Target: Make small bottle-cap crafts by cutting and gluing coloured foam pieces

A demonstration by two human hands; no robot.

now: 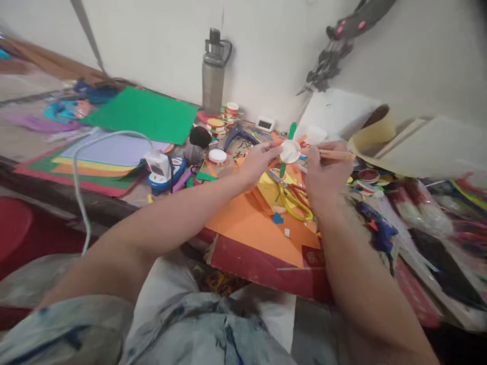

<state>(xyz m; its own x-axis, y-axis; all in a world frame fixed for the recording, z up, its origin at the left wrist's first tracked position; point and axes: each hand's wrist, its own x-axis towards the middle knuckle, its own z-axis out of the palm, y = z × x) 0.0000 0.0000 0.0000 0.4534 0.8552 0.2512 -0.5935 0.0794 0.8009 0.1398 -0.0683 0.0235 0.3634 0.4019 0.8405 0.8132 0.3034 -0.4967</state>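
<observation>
My left hand (257, 161) pinches a small white round piece (290, 151) fixed on a green stick (288, 146), held above the cluttered floor. Close beside it, my right hand (323, 175) is closed around an orange pencil-like stick (335, 154) whose tip points at the white piece. Under both hands lie orange paper (254, 223), yellow paper and yellow-handled scissors (294, 203).
A steel water bottle (213, 76) stands by the wall. Green paper (146, 114) and stacked coloured sheets (95, 162) lie at left, with a white cable (81, 172) and a blue-white tape dispenser (163, 172). Paint pots (217, 156), a blue glue gun (378, 228) and packets crowd the right.
</observation>
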